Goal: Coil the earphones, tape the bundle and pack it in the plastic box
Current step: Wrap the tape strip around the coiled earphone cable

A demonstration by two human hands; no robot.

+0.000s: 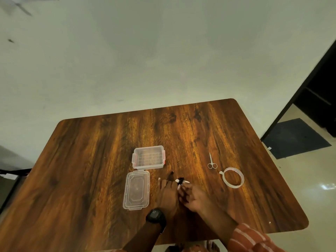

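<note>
Earphones (black) — between fingertips

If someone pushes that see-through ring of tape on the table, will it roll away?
Probably not. The tape roll lies flat on its side on the table, so a push would likely slide it rather than roll it. It looks thin and hollow, so it is probably light. Stood on edge, it might roll or topple.

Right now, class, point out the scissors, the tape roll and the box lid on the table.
scissors [211,162]: head view, on the pivot above the finger loops.
tape roll [242,179]: head view, on the ring's right rim.
box lid [136,190]: head view, on the lid's flat centre.
</note>
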